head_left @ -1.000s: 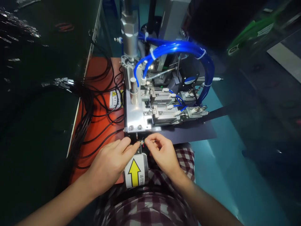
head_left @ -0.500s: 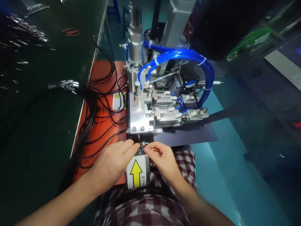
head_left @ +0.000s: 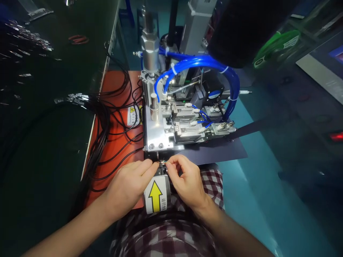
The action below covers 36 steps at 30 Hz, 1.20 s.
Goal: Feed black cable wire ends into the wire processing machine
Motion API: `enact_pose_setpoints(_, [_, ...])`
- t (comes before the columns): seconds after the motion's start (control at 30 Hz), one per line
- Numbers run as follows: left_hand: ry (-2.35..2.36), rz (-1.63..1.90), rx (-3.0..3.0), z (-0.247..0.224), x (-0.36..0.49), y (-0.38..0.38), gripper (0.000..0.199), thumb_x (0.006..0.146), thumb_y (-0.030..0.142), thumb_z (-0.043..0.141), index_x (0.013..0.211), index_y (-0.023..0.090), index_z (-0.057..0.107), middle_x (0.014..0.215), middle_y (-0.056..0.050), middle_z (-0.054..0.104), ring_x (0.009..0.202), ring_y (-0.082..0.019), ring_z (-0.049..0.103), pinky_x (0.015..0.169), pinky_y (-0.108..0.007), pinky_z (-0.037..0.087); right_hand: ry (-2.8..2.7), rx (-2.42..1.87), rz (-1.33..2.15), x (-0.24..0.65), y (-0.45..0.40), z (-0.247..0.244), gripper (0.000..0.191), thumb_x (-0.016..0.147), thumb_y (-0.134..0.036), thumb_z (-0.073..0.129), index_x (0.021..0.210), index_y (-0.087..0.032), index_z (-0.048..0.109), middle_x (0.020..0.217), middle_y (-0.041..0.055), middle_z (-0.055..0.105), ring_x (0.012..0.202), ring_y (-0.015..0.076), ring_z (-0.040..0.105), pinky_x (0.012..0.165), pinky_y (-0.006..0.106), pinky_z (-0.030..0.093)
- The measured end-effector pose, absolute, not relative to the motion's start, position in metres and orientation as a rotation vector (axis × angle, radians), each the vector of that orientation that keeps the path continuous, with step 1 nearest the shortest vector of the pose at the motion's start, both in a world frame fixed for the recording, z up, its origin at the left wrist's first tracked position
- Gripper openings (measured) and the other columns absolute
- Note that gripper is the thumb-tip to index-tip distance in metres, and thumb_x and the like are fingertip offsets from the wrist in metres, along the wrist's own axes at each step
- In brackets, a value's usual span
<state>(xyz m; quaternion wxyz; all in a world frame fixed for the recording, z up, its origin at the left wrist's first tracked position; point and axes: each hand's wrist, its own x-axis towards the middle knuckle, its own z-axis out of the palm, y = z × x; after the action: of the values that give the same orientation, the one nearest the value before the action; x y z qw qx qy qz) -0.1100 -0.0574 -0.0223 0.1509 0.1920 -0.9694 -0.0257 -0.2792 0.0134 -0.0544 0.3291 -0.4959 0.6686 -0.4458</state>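
Note:
At the front of a metal machine [head_left: 158,134], thin coloured wires [head_left: 163,162] stick out between my two hands. My right hand [head_left: 187,180] pinches the wires' ends between thumb and forefinger. My left hand [head_left: 130,184] is closed, its thumb and fingers pressed together at the left side of the small black fixture [head_left: 161,170]; what they hold is hidden behind them. Below the fixture lies a white plate with a yellow arrow [head_left: 155,196], close under both hands.
Black cables [head_left: 103,132] with bare metal ends [head_left: 77,98] lie over an orange mat [head_left: 116,157] on the left. Blue air hoses [head_left: 203,61] arch above the machine's cylinders. A dark flat panel [head_left: 214,153] extends right. More metal-ended pieces [head_left: 29,35] are at the upper left.
My right hand has shifted slightly, its fingers rising and closing over the wire ends. My left hand stays in place. The view has moved a little.

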Motion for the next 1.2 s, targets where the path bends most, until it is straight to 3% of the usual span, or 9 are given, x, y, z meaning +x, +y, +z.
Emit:
enact_pose_setpoints(0.17, [-2.803, -0.036, 0.561, -0.023, -0.11, -0.058, 0.026, 0.091, 0.011, 0.039, 0.113, 0.008, 0.051, 0.095, -0.01, 0.056, 0.074, -0.02, 0.052, 0.058, -0.032, 0.041, 1.352, -0.642, -1.062, -0.285, 0.009, -0.064, 0.026, 0.082, -0.037, 0.056, 0.079, -0.012, 0.05, 0.057, -0.0025, 0.043, 0.044, 0.0062, 0.038, 0.042, 0.02, 0.028])
enact_pose_setpoints(0.33, [-2.81, -0.089, 0.594, -0.022, -0.109, -0.057, 0.026, 0.089, 0.01, 0.039, 0.113, 0.009, 0.051, 0.094, -0.009, 0.056, 0.072, -0.019, 0.051, 0.059, -0.032, 0.042, 1.476, -0.732, -1.089, -0.288, 0.005, -0.065, 0.034, 0.083, -0.042, 0.053, 0.089, -0.009, 0.059, 0.063, 0.0, 0.048, 0.045, 0.0056, 0.038, 0.042, 0.021, 0.028])
enact_pose_setpoints(0.5, [-2.793, -0.079, 0.577, -0.023, -0.108, -0.057, 0.028, 0.087, 0.006, 0.041, 0.113, 0.008, 0.051, 0.094, -0.01, 0.056, 0.074, -0.019, 0.052, 0.061, -0.031, 0.043, 1.382, -0.605, -1.203, -0.275, -0.002, -0.057, 0.031, 0.076, -0.039, 0.062, 0.08, -0.008, 0.06, 0.066, 0.0033, 0.055, 0.058, 0.0092, 0.045, 0.055, 0.023, 0.038])
enact_pose_setpoints(0.6, [-2.783, -0.09, 0.564, -0.024, -0.108, -0.057, 0.027, 0.087, 0.006, 0.041, 0.112, 0.008, 0.051, 0.094, -0.01, 0.056, 0.074, -0.019, 0.052, 0.061, -0.031, 0.042, 1.424, -0.55, -1.278, -0.268, -0.003, -0.058, 0.028, 0.074, -0.036, 0.065, 0.078, -0.009, 0.057, 0.063, 0.002, 0.051, 0.057, 0.0088, 0.042, 0.053, 0.023, 0.034])
enact_pose_setpoints(0.7, [-2.789, -0.116, 0.583, -0.025, -0.108, -0.058, 0.026, 0.088, 0.008, 0.042, 0.112, 0.008, 0.051, 0.092, -0.009, 0.056, 0.073, -0.018, 0.051, 0.059, -0.031, 0.042, 1.524, -0.74, -1.294, -0.266, 0.0, -0.064, 0.027, 0.081, -0.038, 0.058, 0.079, -0.012, 0.057, 0.061, 0.0002, 0.047, 0.054, 0.0081, 0.037, 0.05, 0.023, 0.03])
enact_pose_setpoints(0.93, [-2.808, -0.174, 0.602, -0.024, -0.108, -0.058, 0.026, 0.089, 0.01, 0.042, 0.114, 0.009, 0.05, 0.09, -0.008, 0.055, 0.071, -0.018, 0.05, 0.06, -0.031, 0.042, 1.694, -1.056, -1.272, -0.269, 0.006, -0.071, 0.024, 0.086, -0.038, 0.053, 0.08, -0.015, 0.058, 0.063, -0.0004, 0.049, 0.057, 0.0086, 0.039, 0.055, 0.024, 0.033])
enact_pose_setpoints(1.2, [-2.796, -0.118, 0.579, -0.024, -0.107, -0.057, 0.026, 0.089, 0.009, 0.041, 0.113, 0.008, 0.051, 0.095, -0.01, 0.057, 0.073, -0.019, 0.053, 0.059, -0.031, 0.043, 1.359, -0.476, -1.186, -0.274, -0.001, -0.061, 0.028, 0.076, -0.036, 0.062, 0.079, -0.009, 0.056, 0.064, 0.0008, 0.052, 0.055, 0.0073, 0.042, 0.052, 0.021, 0.033])
